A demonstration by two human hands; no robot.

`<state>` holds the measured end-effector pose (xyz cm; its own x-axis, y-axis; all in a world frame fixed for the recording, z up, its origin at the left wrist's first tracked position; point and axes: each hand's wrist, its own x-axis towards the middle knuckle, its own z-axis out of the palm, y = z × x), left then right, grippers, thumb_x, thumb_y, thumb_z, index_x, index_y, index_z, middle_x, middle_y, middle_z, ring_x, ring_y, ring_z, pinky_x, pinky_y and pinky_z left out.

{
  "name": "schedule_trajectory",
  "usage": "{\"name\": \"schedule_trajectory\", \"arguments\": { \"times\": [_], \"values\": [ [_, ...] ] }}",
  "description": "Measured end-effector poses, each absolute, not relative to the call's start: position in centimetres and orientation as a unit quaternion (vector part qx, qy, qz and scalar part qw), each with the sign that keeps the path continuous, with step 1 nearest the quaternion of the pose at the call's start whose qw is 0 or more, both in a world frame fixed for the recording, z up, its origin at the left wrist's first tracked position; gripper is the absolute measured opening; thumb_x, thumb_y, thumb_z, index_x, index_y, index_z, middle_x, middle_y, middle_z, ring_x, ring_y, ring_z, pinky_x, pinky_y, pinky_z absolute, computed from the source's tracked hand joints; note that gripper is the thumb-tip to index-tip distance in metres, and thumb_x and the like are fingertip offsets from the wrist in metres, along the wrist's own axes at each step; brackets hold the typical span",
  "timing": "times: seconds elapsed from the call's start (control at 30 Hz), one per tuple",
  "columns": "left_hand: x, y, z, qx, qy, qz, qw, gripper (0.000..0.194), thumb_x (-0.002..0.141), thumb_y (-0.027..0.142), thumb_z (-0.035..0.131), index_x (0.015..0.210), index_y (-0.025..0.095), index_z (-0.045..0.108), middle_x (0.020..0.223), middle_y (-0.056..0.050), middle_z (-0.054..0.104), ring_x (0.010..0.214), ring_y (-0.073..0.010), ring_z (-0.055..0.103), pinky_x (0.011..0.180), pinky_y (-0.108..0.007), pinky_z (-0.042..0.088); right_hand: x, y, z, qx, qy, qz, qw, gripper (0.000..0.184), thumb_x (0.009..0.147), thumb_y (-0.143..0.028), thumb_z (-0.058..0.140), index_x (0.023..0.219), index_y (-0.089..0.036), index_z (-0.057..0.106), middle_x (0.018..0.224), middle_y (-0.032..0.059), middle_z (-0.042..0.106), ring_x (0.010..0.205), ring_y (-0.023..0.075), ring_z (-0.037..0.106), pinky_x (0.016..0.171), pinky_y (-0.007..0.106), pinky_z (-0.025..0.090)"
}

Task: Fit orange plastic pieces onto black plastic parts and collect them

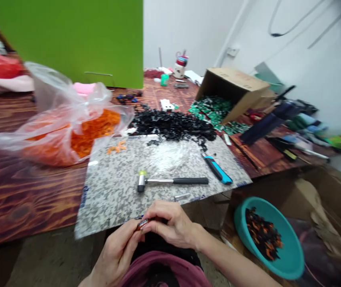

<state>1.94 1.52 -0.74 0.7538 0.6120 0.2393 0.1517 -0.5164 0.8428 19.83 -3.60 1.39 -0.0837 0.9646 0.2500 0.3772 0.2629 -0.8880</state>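
My left hand (117,251) and my right hand (170,224) meet just below the near edge of a speckled stone slab (119,191). Both pinch a small reddish metallic part (143,223) between their fingertips. On the slab, just beyond my hands, lies a small hammer (170,181) with a black grip, with a short metal pin (182,196) next to it. A blue-handled tool (218,169) rests on the slab to the right.
A heap of black plastic pieces (173,124) lies at the slab's far edge. A clear bag of orange pieces (65,127) sits on the left. A tipped cardboard box (233,89) spills green parts. A teal bowl (290,255) of black and orange pieces stands at the lower right.
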Motion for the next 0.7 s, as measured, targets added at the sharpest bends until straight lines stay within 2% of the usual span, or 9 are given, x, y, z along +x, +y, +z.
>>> {"name": "schedule_trajectory", "arguments": {
  "times": [0.07,0.17,0.27,0.33,0.4,0.5,0.57,0.7],
  "values": [
    [3.0,0.9,-1.8,0.828,0.213,0.219,0.47,0.022,0.094,0.019,0.04,0.099,0.021,0.062,0.077,-0.001,0.068,0.067,-0.0131,0.065,0.063,-0.018,0.053,20.6,-5.4,0.0,-0.568,-0.614,0.343,0.428,0.023,0.087,-0.036,0.059,0.085,-0.016,0.071,0.074,0.0034,0.068,0.069,0.0125,0.062,0.067,0.022,0.048],
    [4.5,0.0,-3.1,0.835,0.223,0.153,0.479,0.029,0.093,0.026,0.045,0.118,0.022,0.059,0.101,-0.007,0.072,0.088,-0.0182,0.068,0.079,-0.026,0.057,23.0,-8.9,-2.6,-0.684,-0.524,0.322,0.391,0.023,0.084,-0.04,0.061,0.084,-0.02,0.072,0.078,0.0013,0.071,0.072,0.013,0.066,0.068,0.02,0.05],
    [4.8,-0.3,-4.1,0.833,0.261,0.131,0.471,0.038,0.092,0.029,0.047,0.129,0.024,0.051,0.111,-0.008,0.07,0.093,-0.0191,0.069,0.083,-0.031,0.057,27.7,-13.9,-5.1,-0.787,-0.432,0.239,0.37,0.032,0.086,-0.046,0.054,0.085,-0.019,0.072,0.082,0.0054,0.073,0.074,0.0183,0.068,0.068,0.027,0.053],
    [4.4,0.1,-4.7,0.833,0.266,0.133,0.467,0.035,0.092,0.031,0.047,0.126,0.023,0.055,0.113,-0.008,0.07,0.097,-0.02,0.069,0.086,-0.031,0.056,31.7,-18.1,-6.3,-0.854,-0.357,0.16,0.343,0.04,0.082,-0.054,0.052,0.082,-0.019,0.072,0.083,0.0098,0.074,0.076,0.0254,0.069,0.07,0.036,0.054],
    [3.7,0.6,-5.2,0.837,0.263,0.137,0.46,0.031,0.091,0.031,0.049,0.118,0.022,0.061,0.111,-0.007,0.072,0.1,-0.0211,0.068,0.088,-0.031,0.055,35.3,-22.5,-7.0,-0.905,-0.286,0.08,0.305,0.045,0.072,-0.062,0.053,0.069,-0.022,0.071,0.077,0.0129,0.073,0.07,0.0322,0.069,0.068,0.045,0.053],
    [2.7,1.3,-5.6,0.841,0.26,0.133,0.456,0.026,0.09,0.031,0.052,0.111,0.023,0.066,0.107,-0.005,0.074,0.097,-0.0212,0.07,0.085,-0.028,0.056,39.1,-27.5,-7.0,-0.943,-0.21,-0.014,0.258,0.048,0.064,-0.069,0.049,0.055,-0.025,0.066,0.065,0.0151,0.07,0.062,0.0364,0.066,0.06,0.05,0.051],
    [2.3,1.4,-5.4,0.836,0.265,0.135,0.461,0.025,0.089,0.031,0.053,0.109,0.024,0.067,0.105,-0.003,0.075,0.094,-0.0208,0.071,0.083,-0.026,0.057,40.4,-28.2,-6.5,-0.948,-0.195,-0.06,0.245,0.049,0.065,-0.068,0.047,0.058,-0.024,0.066,0.067,0.0161,0.069,0.064,0.0368,0.065,0.061,0.051,0.05],
    [2.4,1.1,-4.4,0.824,0.277,0.145,0.473,0.024,0.09,0.031,0.051,0.107,0.024,0.067,0.098,-0.003,0.077,0.089,-0.0205,0.073,0.08,-0.025,0.058,40.4,-22.7,-4.7,-0.917,-0.268,-0.103,0.276,0.047,0.077,-0.057,0.046,0.085,-0.019,0.07,0.09,0.016,0.07,0.084,0.0324,0.065,0.078,0.047,0.05]
  ]
}}
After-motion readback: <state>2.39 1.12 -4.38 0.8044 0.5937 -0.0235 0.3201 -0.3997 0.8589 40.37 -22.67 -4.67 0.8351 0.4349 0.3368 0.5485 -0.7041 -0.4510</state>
